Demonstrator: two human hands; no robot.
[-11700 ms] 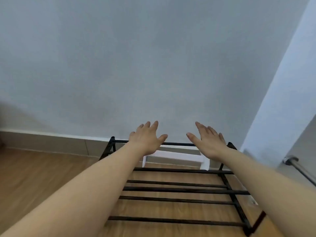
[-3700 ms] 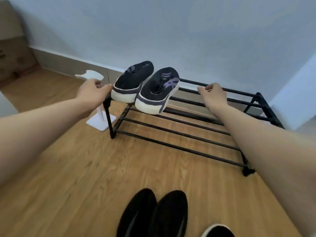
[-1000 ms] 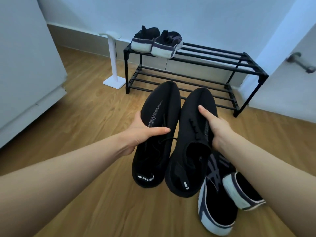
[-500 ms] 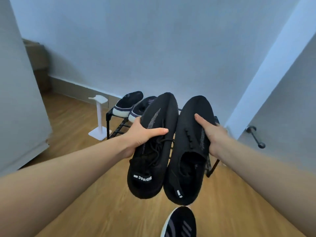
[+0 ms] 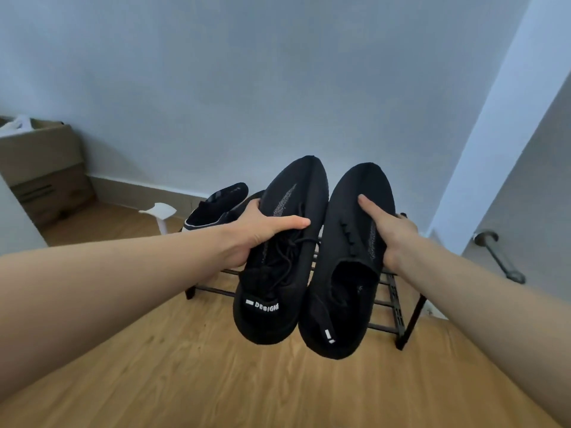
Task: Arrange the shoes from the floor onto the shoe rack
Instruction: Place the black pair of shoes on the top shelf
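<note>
**Black pair held up in front of the rack**

We hold one black shoe in each hand, both clear of the floor (image 5: 216, 375) and side by side, toes pointing away from us toward the wall (image 5: 278, 72), heels hanging nearest the camera.

Left hand (image 5: 259, 231): closed on the left shoe (image 5: 278, 291) from its outer side. The thumb lies across the top of the upper, just above the laces; the other fingers wrap under and out of sight. The heel tab below the thumb carries white lettering, partly readable as "DESIGNE".

Right hand (image 5: 387, 234): closed on the right shoe (image 5: 343, 304) from its outer side. Its thumb points up along the upper toward the toe; the remaining fingers are hidden behind the shoe. A small white tag shows at the heel, well below the thumb.

The two shoes nearly touch along their inner edges, between the two thumbs.

Behind and below the hands stands the rack (image 5: 398, 316), black bars, mostly covered by the held pair; its right end and lower tier show beside and below the right wrist. On its top tier, just beyond the left fingers, sits a dark shoe (image 5: 221, 205) with a white sole edge. Whether a second one lies beside it we cannot tell.

Further left of that hand: a white stand (image 5: 160, 213), then a cardboard box (image 5: 43, 168) against the wall.
</note>
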